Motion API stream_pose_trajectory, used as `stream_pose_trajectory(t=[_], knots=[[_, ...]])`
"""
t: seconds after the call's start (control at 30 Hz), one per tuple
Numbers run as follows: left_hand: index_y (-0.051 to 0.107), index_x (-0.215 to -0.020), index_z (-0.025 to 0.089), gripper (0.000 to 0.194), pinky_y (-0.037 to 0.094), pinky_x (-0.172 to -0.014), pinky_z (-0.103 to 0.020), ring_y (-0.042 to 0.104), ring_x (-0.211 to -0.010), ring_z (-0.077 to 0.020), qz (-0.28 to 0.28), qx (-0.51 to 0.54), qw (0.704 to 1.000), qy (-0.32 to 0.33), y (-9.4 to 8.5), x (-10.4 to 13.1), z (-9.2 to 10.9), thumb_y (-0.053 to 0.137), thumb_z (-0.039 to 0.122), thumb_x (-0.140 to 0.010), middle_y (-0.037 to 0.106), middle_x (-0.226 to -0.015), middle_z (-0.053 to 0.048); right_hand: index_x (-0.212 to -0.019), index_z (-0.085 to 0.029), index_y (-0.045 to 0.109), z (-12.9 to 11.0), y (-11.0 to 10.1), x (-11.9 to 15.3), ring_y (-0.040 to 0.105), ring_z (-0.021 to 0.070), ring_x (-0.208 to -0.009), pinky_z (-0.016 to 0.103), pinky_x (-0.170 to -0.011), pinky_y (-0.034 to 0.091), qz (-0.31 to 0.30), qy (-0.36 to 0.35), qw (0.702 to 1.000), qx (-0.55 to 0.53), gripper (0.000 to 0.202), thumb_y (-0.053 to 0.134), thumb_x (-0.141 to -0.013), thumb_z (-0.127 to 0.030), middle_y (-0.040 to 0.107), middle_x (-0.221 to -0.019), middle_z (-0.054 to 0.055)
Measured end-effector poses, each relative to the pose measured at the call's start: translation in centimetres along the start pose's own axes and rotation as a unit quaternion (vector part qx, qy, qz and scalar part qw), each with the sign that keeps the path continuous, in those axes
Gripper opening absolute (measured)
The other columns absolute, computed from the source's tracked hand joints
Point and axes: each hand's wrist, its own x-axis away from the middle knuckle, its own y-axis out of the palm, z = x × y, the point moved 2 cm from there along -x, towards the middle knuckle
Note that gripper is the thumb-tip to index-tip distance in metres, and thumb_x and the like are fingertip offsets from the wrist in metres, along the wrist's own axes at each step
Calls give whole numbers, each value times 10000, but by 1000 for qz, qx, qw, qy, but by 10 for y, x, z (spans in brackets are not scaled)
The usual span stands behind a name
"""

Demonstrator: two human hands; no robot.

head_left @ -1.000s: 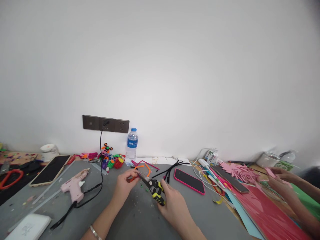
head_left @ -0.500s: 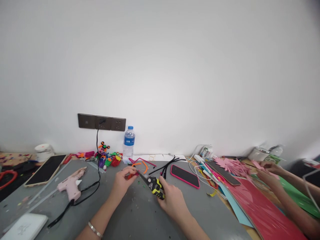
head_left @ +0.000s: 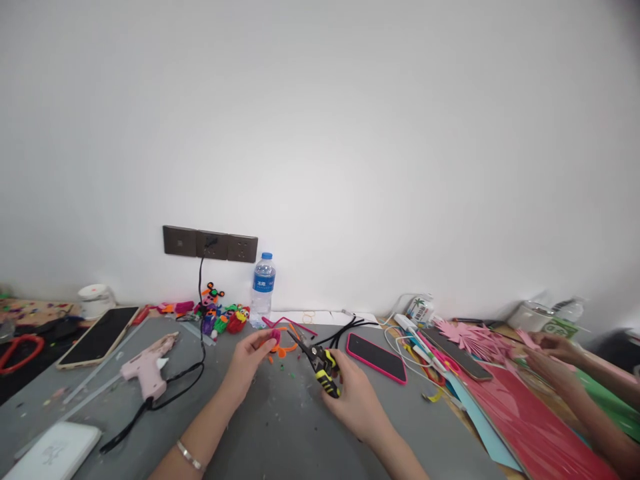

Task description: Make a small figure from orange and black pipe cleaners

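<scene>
My left hand [head_left: 246, 363] pinches a small magenta fuzzy piece [head_left: 276, 335], apparently bent pipe cleaner, between thumb and fingertips. An orange pipe cleaner [head_left: 284, 351] shows right beside it; whether it is joined to the magenta piece I cannot tell. Wrapped round the black and yellow handles of a pair of snips [head_left: 320, 365] is my right hand [head_left: 356, 395]. The blades point up and left, parted, with their tips a little right of the magenta piece and apart from it. Beyond my hands, a magenta pipe cleaner [head_left: 300, 327] and several black ones [head_left: 345, 327] lie on the grey mat.
To the left are a pink glue gun [head_left: 149, 373], a phone [head_left: 100, 337] and a white box [head_left: 57, 453]. A water bottle [head_left: 263, 287] stands near colourful fuzzy figures [head_left: 220, 317]. At right lie a pink-edged phone [head_left: 376, 359] and red paper [head_left: 530, 413]; another person's hands [head_left: 555, 357] hold pink paper.
The snips have moved right, away from my left fingers, and their blades have parted. My left hand has turned up, showing the magenta piece. The view has shifted slightly.
</scene>
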Motion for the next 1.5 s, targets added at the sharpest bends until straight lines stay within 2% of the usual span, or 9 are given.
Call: stream_pose_trajectory(t=[0.07,0.17,0.3,0.47,0.67,0.93,1.13,1.3,1.5], knots=[[688,-885,165,357,497,-616,-246,645,-712,-170,0,24,1000,-8,2,2,4,787,400,-636,710,-800,-37,-1090,-230,532,-1,-2,0,579,217,-874,292,-786,430,-5,-4,1000,9,473,509,-626,-140,635,-969,40],[647,-768,167,279,471,-562,-227,584,-598,-121,-48,72,996,-39,8,6,12,774,394,-667,645,-668,15,-1162,-223,508,6,-6,-1,578,210,-912,294,-817,436,-34,-6,999,-25,527,507,-641,-140,622,-1063,51],[641,-733,152,263,444,-558,-208,577,-611,-113,-119,103,984,-89,12,12,16,784,365,-674,640,-657,-1,-1216,-200,485,13,-12,-1,559,216,-987,308,-877,428,-79,-33,994,-61,558,517,-662,-140,582,-1173,77],[648,-703,154,264,421,-533,-214,580,-575,-118,-169,103,973,-117,13,16,13,785,377,-673,619,-620,1,-1195,-211,510,6,-16,1,521,242,-1081,328,-916,410,-91,-76,992,-46,550,523,-655,-107,574,-1190,88],[667,-679,164,268,405,-535,-204,561,-570,-110,-176,88,973,-116,17,20,17,839,353,-596,624,-609,10,-1184,-232,517,0,-14,3,521,243,-1080,318,-906,416,-110,-77,990,-46,577,535,-627,-85,579,-1165,77],[657,-758,164,244,410,-578,-194,531,-585,-92,-194,121,967,-113,14,16,11,819,306,-643,603,-645,18,-1127,-231,522,-7,-19,2,538,218,-968,289,-831,424,-123,-97,988,-9,520,531,-626,-90,589,-1073,60],[649,-714,156,266,429,-574,-221,540,-553,-106,-191,144,963,-127,14,16,7,834,322,-620,588,-616,5,-1159,-232,494,-18,-32,-1,522,219,-984,293,-855,404,-144,-119,982,0,577,517,-603,-81,573,-1100,59],[658,-707,151,307,449,-605,-243,536,-534,-103,-191,171,959,-120,16,19,10,856,350,-583,597,-602,7,-1160,-222,486,-25,-36,-4,499,233,-1005,319,-889,373,-127,-150,980,26,595,509,-582,-82,566,-1116,63],[639,-709,133,351,446,-604,-226,564,-572,-106,-242,163,947,-136,10,20,9,874,346,-559,639,-653,-14,-1097,-213,467,-26,-33,-3,503,246,-921,332,-806,378,-134,-186,970,77,502,526,-608,-121,572,-1044,76]])
